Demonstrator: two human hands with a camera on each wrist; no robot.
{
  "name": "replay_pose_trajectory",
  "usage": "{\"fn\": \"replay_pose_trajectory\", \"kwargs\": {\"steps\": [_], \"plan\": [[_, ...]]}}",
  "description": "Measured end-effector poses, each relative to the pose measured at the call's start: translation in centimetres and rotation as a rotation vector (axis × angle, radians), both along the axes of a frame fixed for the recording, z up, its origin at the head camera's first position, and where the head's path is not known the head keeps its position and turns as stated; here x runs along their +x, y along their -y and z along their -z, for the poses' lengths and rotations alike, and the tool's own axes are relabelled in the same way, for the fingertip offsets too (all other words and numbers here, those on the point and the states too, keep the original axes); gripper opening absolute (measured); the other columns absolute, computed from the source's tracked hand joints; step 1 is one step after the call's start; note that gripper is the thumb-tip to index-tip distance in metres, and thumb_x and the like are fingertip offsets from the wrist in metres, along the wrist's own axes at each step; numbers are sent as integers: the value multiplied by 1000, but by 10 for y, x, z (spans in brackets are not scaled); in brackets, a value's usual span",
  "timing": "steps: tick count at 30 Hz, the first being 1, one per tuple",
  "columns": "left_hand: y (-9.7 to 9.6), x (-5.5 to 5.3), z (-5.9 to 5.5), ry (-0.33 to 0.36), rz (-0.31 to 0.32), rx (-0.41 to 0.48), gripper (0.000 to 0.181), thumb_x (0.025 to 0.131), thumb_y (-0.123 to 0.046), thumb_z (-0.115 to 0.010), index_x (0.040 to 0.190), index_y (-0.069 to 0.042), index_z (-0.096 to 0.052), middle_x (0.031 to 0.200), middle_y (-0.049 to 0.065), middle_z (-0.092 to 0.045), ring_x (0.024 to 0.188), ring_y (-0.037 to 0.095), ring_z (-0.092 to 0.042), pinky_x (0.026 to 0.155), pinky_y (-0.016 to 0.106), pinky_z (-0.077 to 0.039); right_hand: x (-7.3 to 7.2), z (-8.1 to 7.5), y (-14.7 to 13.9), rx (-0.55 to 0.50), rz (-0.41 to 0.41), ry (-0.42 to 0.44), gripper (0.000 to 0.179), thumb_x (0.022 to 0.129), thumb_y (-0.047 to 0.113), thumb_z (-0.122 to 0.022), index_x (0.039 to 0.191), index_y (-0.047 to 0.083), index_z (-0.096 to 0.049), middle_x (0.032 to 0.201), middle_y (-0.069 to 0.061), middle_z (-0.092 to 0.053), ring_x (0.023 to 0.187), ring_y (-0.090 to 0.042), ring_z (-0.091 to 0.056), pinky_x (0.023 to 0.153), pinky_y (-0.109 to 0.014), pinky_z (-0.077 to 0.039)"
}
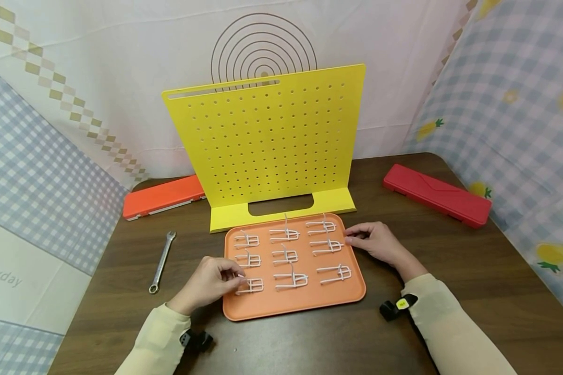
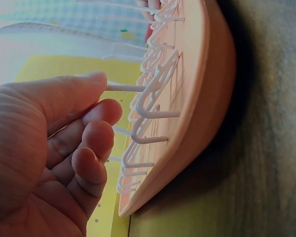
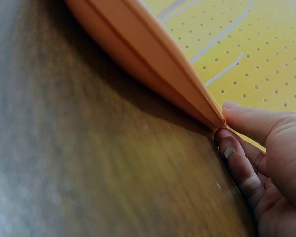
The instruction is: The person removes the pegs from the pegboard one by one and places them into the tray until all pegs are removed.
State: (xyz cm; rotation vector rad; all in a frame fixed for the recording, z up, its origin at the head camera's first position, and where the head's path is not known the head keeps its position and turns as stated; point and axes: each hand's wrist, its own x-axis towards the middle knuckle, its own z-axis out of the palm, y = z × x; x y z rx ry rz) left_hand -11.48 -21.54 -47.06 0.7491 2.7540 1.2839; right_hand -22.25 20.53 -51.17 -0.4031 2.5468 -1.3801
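Observation:
Several white wire pegboard hooks lie in rows on an orange tray [image 1: 262,308]. My left hand [image 1: 212,281] is at the tray's front left corner. Its thumb and fingers pinch the upright prong of the nearest hook [image 1: 254,285], also seen in the left wrist view, where the hook [image 2: 158,91] sits just past the thumb tip. At the tray's right side, my right hand [image 1: 377,242] holds the rim. The right wrist view has the thumb on top and the fingers [image 3: 241,165] under the edge of the tray [image 3: 153,59].
Behind the tray stands a yellow pegboard [image 1: 272,146] on its base. An orange-red case [image 1: 164,197] lies at the back left, a dark red case [image 1: 436,194] at the back right. A metal wrench [image 1: 161,263] lies left of the tray.

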Motion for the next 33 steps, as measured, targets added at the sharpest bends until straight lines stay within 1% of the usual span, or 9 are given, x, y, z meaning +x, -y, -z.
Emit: {"fn": "replay_pose_trajectory", "kwargs": {"steps": [4,9,14,21,26,28,33], "plan": [[1,0,0,10,-5,-3,10,82,-11,-77,78,-19,-73,67,-13,-62,56,3,-54,48,23,-48,0,0,0,1,2,-3,31,84,36,-75,107,15,-75,100,-2,-71,85,-16,-62,71,-29,-51],[1,0,-1,2,-1,-3,7,82,-9,-77,78,-14,-73,68,-11,-63,57,3,-54,48,23,-48,-1,0,1,5,8,3,28,84,34,-75,106,16,-75,100,-1,-71,87,-17,-63,73,-30,-52],[3,0,-1,9,-1,1,5,83,-13,-77,79,-12,-74,68,-11,-62,56,3,-54,47,23,-47,-3,1,1,10,1,3,30,85,34,-74,108,14,-74,101,-3,-71,87,-17,-62,73,-30,-51],[3,0,3,27,-10,-2,6,82,-12,-77,79,-15,-73,67,-12,-62,56,3,-55,48,23,-48,-3,1,2,10,1,7,31,84,34,-75,108,15,-75,101,-2,-71,86,-17,-62,72,-29,-51],[3,1,3,39,-16,-11,5,82,-14,-78,79,-12,-74,67,-12,-62,56,3,-55,48,23,-48,-2,2,2,0,-2,9,30,84,35,-75,107,16,-75,100,-1,-71,86,-17,-63,72,-30,-52],[4,1,2,37,-21,-12,5,81,-14,-78,80,-12,-75,67,-12,-62,56,3,-55,48,23,-48,-2,2,2,-6,3,12,29,83,36,-76,106,17,-75,99,0,-71,86,-17,-63,72,-30,-52],[7,1,-5,2,-54,-20,8,78,-16,-81,80,-20,-74,68,-14,-63,56,4,-54,47,22,-46,-1,2,1,-11,0,13,32,83,36,-76,107,15,-75,100,-2,-71,86,-17,-63,72,-30,-52]]}}
